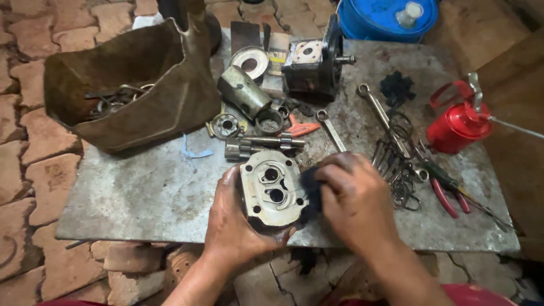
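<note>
A metal pump housing, with 2 round bores showing in its pale face, is held upright over the near edge of the table. It is gripped from the left and from below by the left hand, whose fingers are curled around its lower side. A dark rag is pressed against the right side of the housing by the right hand, which is clenched over the cloth.

Just beyond the housing, a gear shaft is laid across the table, and a short metal cylinder, a round bearing plate and a small cup-shaped bushing are set near it. Farther back, a dark pump body with a stub shaft is stood beside a round flange.

At the far left of the table, an open brown leather tool bag is placed, with metal tools seen inside. To the right of the housing, 2 combination wrenches are laid flat, with a bunch of rings and small tools and red-handled pliers beside them. A red oil can with a long thin spout is stood at the right edge. A blue drum is seen on the floor beyond the table.
</note>
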